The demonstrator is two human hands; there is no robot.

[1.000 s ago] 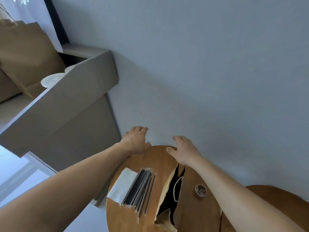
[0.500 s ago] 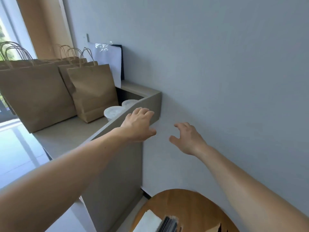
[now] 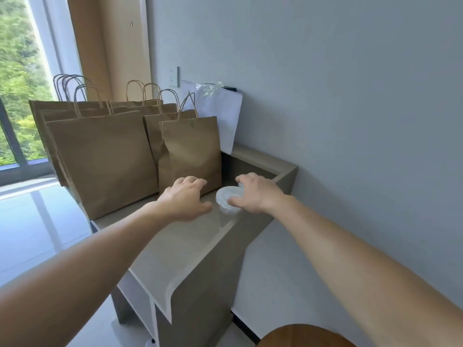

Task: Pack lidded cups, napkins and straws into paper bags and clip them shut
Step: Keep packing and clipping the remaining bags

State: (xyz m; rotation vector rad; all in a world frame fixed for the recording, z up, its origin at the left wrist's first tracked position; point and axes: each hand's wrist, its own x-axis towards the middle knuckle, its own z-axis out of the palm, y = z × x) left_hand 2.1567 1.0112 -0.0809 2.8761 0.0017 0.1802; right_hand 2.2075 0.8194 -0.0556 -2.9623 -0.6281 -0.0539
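Head view, downward, over counter (image 3: 190, 249)

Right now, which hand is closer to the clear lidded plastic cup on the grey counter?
Right. The right hand curls around the clear lidded plastic cup from its right side. The left hand is spread just to the cup's left, over the grey counter.

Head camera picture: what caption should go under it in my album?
Right hand grasps a lidded cup on the grey counter, left hand open beside it, paper bags behind.
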